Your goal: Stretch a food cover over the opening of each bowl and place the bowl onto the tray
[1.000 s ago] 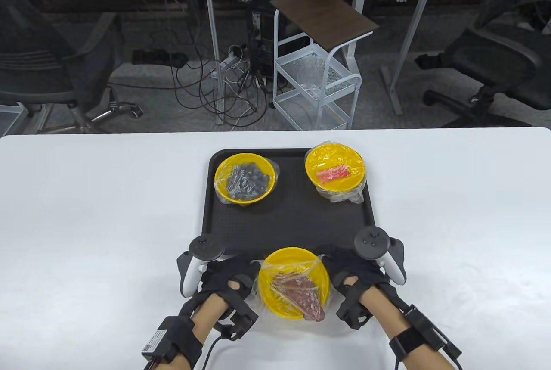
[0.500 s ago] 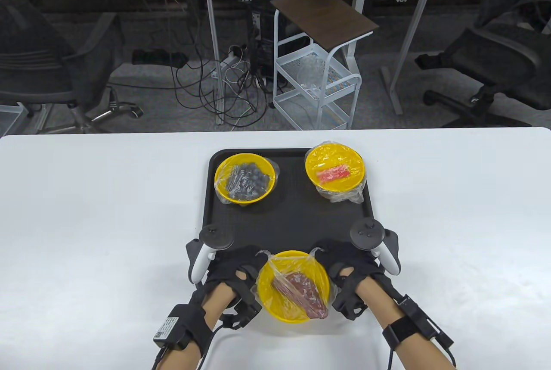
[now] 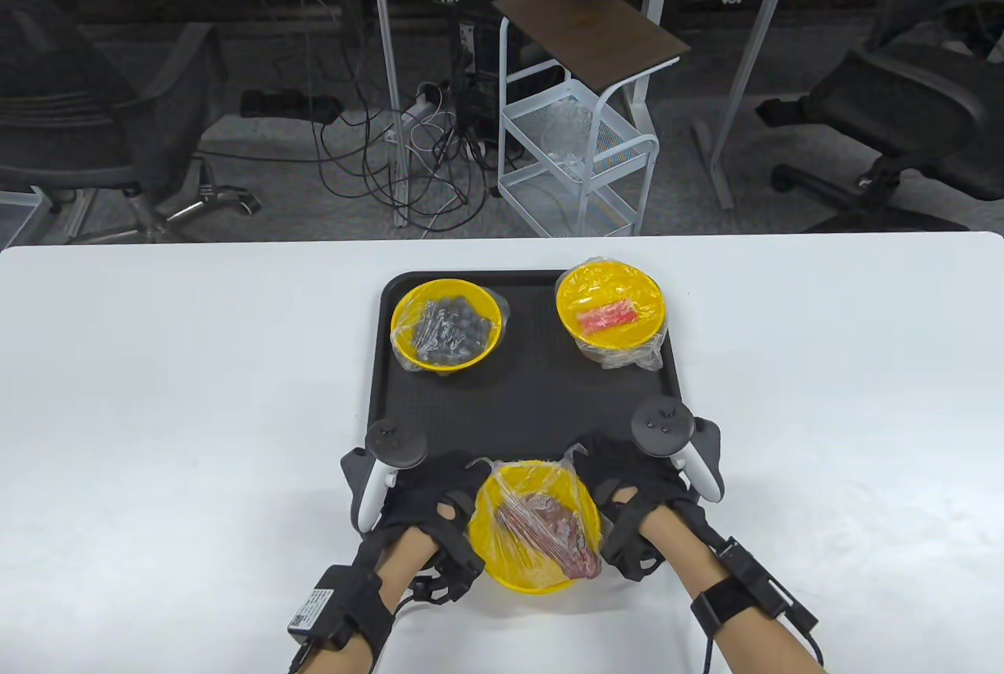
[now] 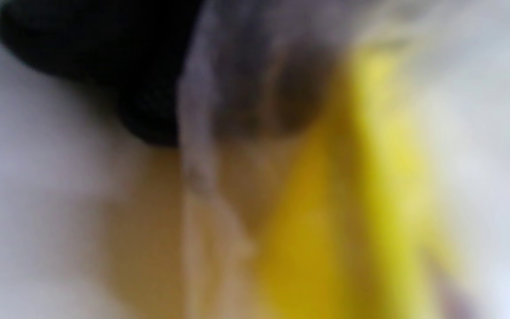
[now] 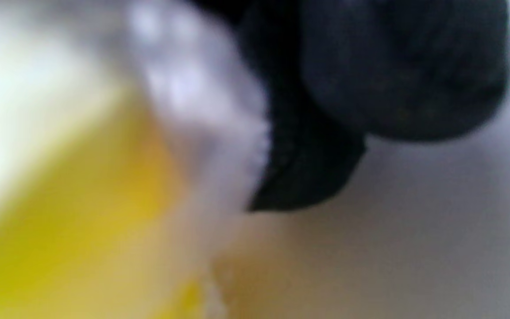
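A yellow bowl with a piece of reddish meat stands on the white table just in front of the black tray. A clear plastic food cover lies crumpled over its opening. My left hand grips the cover at the bowl's left side and my right hand grips it at the right side. The wrist views are blurred: a black fingertip lies against film and the yellow bowl wall, and another fingertip sits beside the bowl.
Two covered yellow bowls stand at the back of the tray: one with dark berries on the left, one with a red item on the right. White table stretches on both sides. Beyond its far edge are a white cart and office chairs.
Both hands have drawn closer to the bowl and slightly toward the person. The cover is pulled further down over the bowl, and its far edge is bunched between the hands.
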`<move>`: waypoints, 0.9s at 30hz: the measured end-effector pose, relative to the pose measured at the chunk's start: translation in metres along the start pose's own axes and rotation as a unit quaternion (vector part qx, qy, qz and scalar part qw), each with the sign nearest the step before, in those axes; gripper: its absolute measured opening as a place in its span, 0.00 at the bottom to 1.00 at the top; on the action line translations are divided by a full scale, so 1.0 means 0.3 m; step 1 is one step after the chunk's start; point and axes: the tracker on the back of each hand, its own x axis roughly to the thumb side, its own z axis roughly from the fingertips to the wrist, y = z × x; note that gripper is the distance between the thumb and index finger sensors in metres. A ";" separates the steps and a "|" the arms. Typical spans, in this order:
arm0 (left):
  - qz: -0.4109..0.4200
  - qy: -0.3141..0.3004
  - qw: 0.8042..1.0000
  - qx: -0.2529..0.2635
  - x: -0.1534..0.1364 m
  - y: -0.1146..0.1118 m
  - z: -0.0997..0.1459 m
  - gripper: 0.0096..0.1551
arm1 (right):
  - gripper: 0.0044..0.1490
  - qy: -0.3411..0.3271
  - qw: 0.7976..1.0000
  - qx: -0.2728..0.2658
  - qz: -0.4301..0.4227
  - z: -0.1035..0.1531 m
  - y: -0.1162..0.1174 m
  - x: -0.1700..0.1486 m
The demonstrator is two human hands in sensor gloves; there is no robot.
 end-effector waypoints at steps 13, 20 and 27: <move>-0.048 0.025 0.998 0.025 -0.009 0.006 0.023 0.27 | 0.29 0.059 0.998 -0.022 0.029 0.053 -0.004 -0.050; -0.041 0.021 0.999 0.012 -0.027 0.022 0.036 0.27 | 0.32 0.088 0.995 0.033 0.020 0.068 -0.034 -0.090; 0.004 0.006 1.000 -0.007 -0.060 0.050 0.039 0.31 | 0.33 0.097 0.994 0.036 -0.028 0.091 -0.091 -0.127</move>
